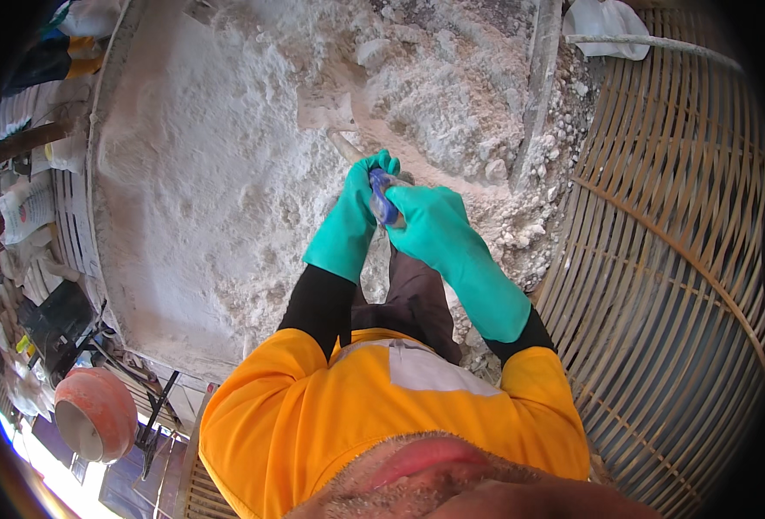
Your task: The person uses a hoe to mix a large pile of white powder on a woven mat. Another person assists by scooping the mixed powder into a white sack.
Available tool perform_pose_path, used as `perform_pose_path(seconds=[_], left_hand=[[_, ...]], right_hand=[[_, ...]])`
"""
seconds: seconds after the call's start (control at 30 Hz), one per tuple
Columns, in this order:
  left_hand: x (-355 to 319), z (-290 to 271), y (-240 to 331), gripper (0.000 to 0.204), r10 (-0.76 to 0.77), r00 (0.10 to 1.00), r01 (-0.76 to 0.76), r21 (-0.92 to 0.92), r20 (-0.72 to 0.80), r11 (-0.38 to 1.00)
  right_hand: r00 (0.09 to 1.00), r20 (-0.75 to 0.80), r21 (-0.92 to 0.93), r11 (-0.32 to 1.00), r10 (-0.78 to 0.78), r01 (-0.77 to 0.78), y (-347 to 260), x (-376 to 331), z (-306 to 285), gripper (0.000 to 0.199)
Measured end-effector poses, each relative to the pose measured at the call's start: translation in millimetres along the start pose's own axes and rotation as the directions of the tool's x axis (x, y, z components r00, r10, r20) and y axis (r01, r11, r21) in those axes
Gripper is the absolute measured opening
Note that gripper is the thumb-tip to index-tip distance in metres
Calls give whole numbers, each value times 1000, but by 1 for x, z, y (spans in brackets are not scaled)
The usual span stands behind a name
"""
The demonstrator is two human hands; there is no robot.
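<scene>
Both my hands wear long green rubber gloves and are closed on one shovel [345, 147]. Fingers of my left hand [358, 195] wrap around its shaft. My right hand [426, 216] grips the blue handle [382, 206] at the near end, close beside the left. Beyond my hands, the shovel's dust-coated blade [324, 111] rests in pale, whitish powder [218, 164], pointing away from me. Exactly how my fingers sit on the shaft is partly hidden by the gloves.
Lumpy heaps [452, 95] of powder lie ahead right, beside a raised edge [538, 82]. A slatted, curved frame [659, 199] stands along the right. At lower left is an orange mixer drum [97, 413]. Sacks [26, 208] are piled along the left, and a white bag [606, 28] lies far right.
</scene>
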State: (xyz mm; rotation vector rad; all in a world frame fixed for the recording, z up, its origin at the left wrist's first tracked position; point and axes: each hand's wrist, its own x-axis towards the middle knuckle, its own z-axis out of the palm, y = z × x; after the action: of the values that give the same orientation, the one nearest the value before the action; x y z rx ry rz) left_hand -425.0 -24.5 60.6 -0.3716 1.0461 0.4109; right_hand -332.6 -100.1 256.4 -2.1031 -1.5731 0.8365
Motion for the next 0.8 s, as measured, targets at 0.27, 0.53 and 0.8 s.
perform_pose_path(seconds=[0.27,0.53,0.8], left_hand=[[31,37,2,13,-88,995,95,208,-42,974],[51,89,-70,12,-17,961,92,259,-277,962],[99,115,-44,17,-88,988,109,168,-124,980]], right_hand=[[987,-32,70,985,160,-157,31,15,-26,24],[924,171,163,915,342,-369,126,-7,-61,33],[956,126,112,954,264,-278,136,54,-111,33]])
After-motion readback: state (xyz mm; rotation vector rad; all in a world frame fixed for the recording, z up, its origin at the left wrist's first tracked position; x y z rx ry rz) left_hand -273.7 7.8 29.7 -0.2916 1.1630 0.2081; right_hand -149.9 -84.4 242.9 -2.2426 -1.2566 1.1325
